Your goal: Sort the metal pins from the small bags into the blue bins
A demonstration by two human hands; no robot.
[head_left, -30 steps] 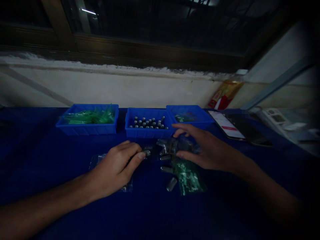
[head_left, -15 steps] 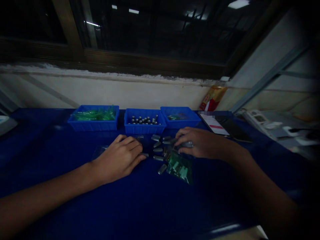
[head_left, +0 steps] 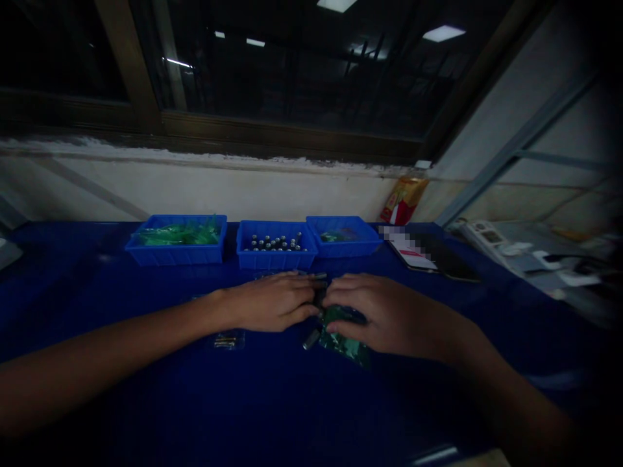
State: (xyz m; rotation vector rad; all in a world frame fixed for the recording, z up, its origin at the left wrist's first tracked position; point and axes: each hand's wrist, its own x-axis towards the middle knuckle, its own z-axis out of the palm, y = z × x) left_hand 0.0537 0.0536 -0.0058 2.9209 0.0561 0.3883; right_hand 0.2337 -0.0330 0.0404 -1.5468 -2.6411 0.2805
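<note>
My left hand (head_left: 280, 301) lies low over several short metal cylinders on the blue table, its fingers stretched out and palm down. One loose cylinder (head_left: 311, 338) shows below its thumb; most of the others are covered by my hands. Facing it from the right, my right hand (head_left: 374, 314) has its thumb spread from its curved fingers. Between and beneath them lies a clear plastic bag with green pieces (head_left: 348, 347), partly hidden. A small clear bag with brass-coloured pins (head_left: 228, 340) sits under my left wrist.
Along the back stand three blue bins: one with green plastic bags (head_left: 180, 235), one with metal cylinders (head_left: 276, 244), one holding little (head_left: 343, 237). To the right are a phone (head_left: 413, 251), a red and gold packet (head_left: 405, 200) and white electrical items (head_left: 516, 246).
My left hand has moved right onto the cylinders, uncovering the bag of pins. My right hand has come down over the green bag, and the two hands are now close together.
</note>
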